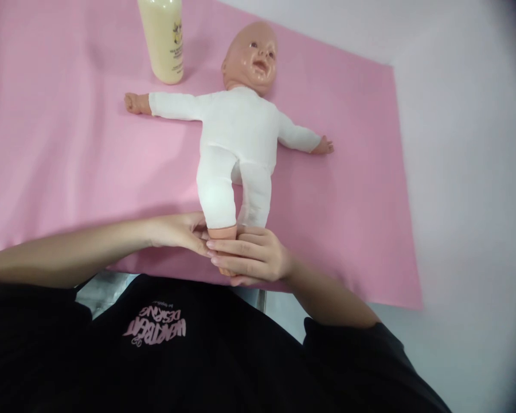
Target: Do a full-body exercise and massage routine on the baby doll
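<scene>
Evidently, One Foot of the Baby Doll Is in Hand and the Work Is Under Way

The baby doll [243, 129] lies on its back on the pink-covered counter [344, 218], its head at 12 o'clock, its arms spread towards 9 and 3, and its legs pointing towards 6. At the 6 o'clock end, the right hand [253, 255] is closed around the foot [227, 271] of the leg nearer 7 o'clock. The left hand [180, 232] comes in from about 8 o'clock, half open and curved at that ankle; its fingertips pass out of sight behind the leg, so I cannot tell how firmly it grips.

As for progress, this looks like a step in the middle of being done: the foot is between the hands, and nothing shows as finished. The doll's arms and head lie free of both hands. The other foot is hidden behind the right hand, so whether it has been dealt with cannot be judged, nor can how much is left.

The pale yellow bottle [165, 49] stands upright at about 11 o'clock from the doll's torso, apart from it and from both hands; its top is out of frame. Its dark label print is too small to read with certainty. On the black T-shirt [223, 344], upside down in this view, pink lettering seems to read "HEARTBEAT" and "DESIRING", with a smaller illegible line beside it.
</scene>
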`<action>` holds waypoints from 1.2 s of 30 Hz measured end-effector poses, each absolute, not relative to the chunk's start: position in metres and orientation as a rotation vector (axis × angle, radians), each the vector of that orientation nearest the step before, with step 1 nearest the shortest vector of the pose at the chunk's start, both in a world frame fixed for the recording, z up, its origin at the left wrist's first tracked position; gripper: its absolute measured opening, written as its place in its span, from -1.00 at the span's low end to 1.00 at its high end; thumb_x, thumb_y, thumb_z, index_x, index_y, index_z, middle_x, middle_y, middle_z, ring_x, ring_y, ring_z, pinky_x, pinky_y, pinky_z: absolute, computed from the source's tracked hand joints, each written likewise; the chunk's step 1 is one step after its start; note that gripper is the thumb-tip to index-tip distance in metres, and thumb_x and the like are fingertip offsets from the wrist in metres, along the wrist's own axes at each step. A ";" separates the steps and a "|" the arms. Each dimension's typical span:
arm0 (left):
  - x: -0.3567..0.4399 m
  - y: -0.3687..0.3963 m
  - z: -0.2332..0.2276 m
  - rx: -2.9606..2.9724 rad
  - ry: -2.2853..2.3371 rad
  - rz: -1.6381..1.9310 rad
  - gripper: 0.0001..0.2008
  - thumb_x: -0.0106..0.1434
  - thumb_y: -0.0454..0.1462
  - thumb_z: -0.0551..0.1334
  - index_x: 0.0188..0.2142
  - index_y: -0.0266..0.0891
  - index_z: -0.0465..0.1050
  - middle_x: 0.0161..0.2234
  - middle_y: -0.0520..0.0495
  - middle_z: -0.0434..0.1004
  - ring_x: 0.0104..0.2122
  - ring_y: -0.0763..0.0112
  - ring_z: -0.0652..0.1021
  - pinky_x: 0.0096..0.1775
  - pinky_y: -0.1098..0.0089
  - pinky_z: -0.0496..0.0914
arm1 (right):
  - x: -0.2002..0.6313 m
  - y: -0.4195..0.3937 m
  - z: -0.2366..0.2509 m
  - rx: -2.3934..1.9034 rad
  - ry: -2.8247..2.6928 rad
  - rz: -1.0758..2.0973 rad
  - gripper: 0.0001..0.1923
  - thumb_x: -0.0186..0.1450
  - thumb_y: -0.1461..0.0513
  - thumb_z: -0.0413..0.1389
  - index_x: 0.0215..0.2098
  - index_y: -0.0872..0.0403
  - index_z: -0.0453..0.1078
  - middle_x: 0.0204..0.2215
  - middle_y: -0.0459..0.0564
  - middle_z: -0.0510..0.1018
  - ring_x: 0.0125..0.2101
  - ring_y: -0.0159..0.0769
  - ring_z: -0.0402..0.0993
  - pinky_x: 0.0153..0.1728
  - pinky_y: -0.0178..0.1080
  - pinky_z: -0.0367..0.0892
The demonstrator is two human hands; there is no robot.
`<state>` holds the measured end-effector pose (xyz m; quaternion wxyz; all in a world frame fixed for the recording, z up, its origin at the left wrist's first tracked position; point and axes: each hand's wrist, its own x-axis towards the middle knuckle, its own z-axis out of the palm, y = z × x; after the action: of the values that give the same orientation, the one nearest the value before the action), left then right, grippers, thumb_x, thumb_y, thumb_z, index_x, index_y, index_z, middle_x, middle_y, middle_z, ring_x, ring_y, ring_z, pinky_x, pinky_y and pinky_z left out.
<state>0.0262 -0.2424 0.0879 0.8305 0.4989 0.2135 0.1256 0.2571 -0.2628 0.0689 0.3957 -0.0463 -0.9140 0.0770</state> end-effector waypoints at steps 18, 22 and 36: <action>0.031 -0.244 0.082 1.188 0.458 0.293 -0.44 0.17 -0.30 0.51 0.13 -0.37 0.47 0.12 -0.27 0.61 0.11 0.11 0.61 0.15 0.13 0.51 | 0.256 -0.260 0.061 -0.101 -2.263 0.243 -0.68 0.52 0.05 0.09 0.05 0.09 0.49 0.00 0.02 0.71 0.04 -0.33 0.66 0.06 -0.25 0.62; 0.031 -0.243 0.080 1.187 0.443 0.304 -0.51 0.15 -0.30 0.50 0.05 -0.37 0.50 0.04 -0.24 0.64 0.05 0.15 0.63 0.07 0.21 0.55 | 0.256 -0.261 0.062 -0.154 -2.392 0.212 -0.83 0.45 0.10 0.22 -0.04 -0.05 0.53 -0.01 -0.07 0.72 0.04 -0.35 0.66 0.08 -0.29 0.61; 0.029 -0.244 0.083 1.169 0.488 0.299 -0.51 0.22 -0.35 0.44 0.13 -0.35 0.44 0.09 -0.25 0.61 0.08 0.14 0.61 0.11 0.17 0.51 | 0.254 -0.267 0.063 -0.130 -2.221 0.269 -0.82 0.49 0.14 0.16 -0.14 0.11 0.49 -0.11 0.01 0.73 -0.11 -0.34 0.68 -0.08 -0.22 0.62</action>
<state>0.0287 -0.2440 0.0830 0.7957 0.5439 0.2272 0.1393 0.2539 -0.2670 0.0630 0.4354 -0.0522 -0.8922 0.1081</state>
